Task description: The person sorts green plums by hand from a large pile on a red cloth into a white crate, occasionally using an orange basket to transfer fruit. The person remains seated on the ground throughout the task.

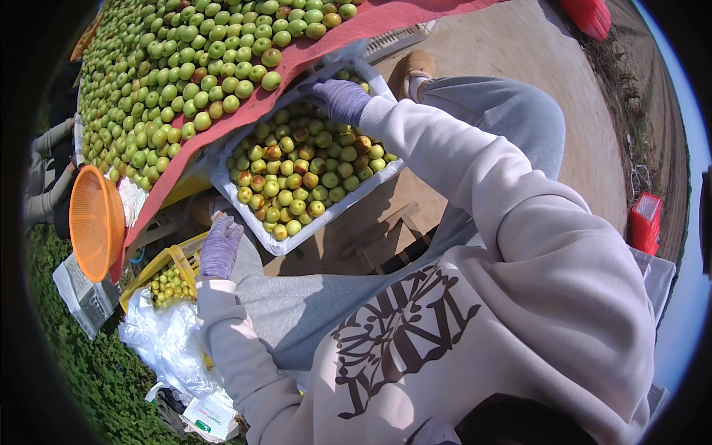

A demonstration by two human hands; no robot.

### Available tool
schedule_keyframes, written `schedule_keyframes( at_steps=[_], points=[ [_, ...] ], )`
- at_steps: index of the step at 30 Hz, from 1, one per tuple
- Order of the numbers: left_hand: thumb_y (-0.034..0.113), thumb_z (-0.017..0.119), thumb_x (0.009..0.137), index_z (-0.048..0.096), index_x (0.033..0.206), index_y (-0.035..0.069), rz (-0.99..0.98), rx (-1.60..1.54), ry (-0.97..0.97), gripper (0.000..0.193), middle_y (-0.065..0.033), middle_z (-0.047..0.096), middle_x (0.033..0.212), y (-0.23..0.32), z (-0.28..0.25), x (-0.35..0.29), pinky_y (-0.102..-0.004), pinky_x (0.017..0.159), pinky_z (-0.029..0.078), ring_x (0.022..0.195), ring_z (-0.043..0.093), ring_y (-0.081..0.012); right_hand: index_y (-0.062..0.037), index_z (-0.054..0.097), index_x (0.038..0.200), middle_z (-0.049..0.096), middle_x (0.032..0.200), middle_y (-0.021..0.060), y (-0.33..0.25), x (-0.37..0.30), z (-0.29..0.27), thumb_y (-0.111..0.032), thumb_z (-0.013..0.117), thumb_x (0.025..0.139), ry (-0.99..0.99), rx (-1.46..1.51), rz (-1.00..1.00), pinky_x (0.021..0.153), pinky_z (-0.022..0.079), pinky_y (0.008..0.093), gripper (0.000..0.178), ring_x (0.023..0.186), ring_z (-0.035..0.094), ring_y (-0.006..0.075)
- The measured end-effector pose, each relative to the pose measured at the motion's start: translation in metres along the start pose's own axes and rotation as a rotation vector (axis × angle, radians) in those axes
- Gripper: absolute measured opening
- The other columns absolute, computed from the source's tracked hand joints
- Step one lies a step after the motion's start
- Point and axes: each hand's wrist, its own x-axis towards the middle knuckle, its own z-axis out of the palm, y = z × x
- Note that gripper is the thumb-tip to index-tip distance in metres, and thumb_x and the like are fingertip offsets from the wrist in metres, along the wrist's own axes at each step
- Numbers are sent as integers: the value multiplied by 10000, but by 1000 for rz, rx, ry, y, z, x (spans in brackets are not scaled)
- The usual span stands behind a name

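A white-lined crate full of green, brown-blotched jujubes is between my legs, below the edge of a sloping heap. My right hand, in a purple knit glove, reaches over its far side; the fingers close over the rim and lining. My left hand, in a matching glove, is at the crate's left end with fingers bent against its side. Part of that grip is hidden. Near the left wrist stands a yellow crate with smaller, yellower fruit.
A large jujube heap lies on a red cloth at the upper left. An orange basket hangs at the table's left end. Clear plastic bags lie by the yellow crate. Red packages are at the right. Another person's arm shows far left.
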Motion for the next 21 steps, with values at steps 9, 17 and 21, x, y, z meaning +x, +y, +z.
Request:
schedule_keyframes(
  at_steps=[9, 17, 21],
  points=[
    [186, 655, 939, 594, 1250, -11, -44, 40, -11, 373, -184, 640, 1221, 20, -2, -2, -322, 931, 498, 1016, 664, -232, -100, 676, 1173, 714, 987, 136, 87, -47, -62, -145, 661, 860, 210, 328, 610, 820, 534, 358, 317, 934, 681, 236],
    [199, 655, 933, 616, 1238, -5, 19, 126, -30, 369, -186, 688, 1090, 53, 7, -1, -323, 901, 498, 978, 674, -240, -130, 635, 1136, 633, 1077, 199, 45, -61, -43, -332, 785, 723, -139, -56, 272, 893, 510, 459, 484, 1040, 618, 394],
    [213, 629, 947, 623, 1226, -5, -7, 193, -85, 355, -176, 664, 1083, 79, 13, -6, -322, 907, 475, 970, 638, -257, -135, 592, 1105, 625, 1051, 218, 43, -63, -44, -305, 799, 691, -115, -15, 271, 871, 514, 465, 493, 1025, 611, 414]
  ],
)
